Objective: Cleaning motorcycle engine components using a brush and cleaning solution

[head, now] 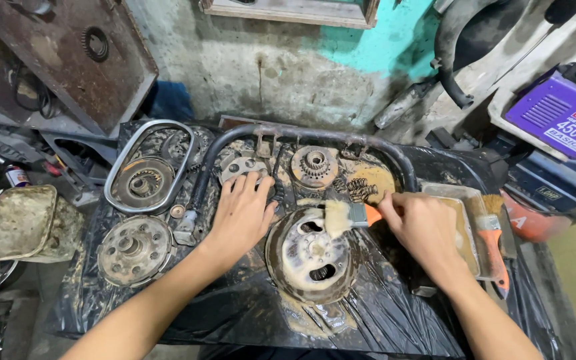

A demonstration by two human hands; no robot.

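Observation:
A round, greasy metal drum part lies on black plastic sheeting in front of me. My left hand rests flat with fingers spread at the drum's upper left edge, steadying it. My right hand grips the orange handle of a paintbrush, whose pale bristles touch the drum's upper rim.
More dirty parts lie around: a disc, an oval ring around a round plate, a geared hub, springs and a bent tube frame. A shallow tray holds a second brush. A purple box sits at right.

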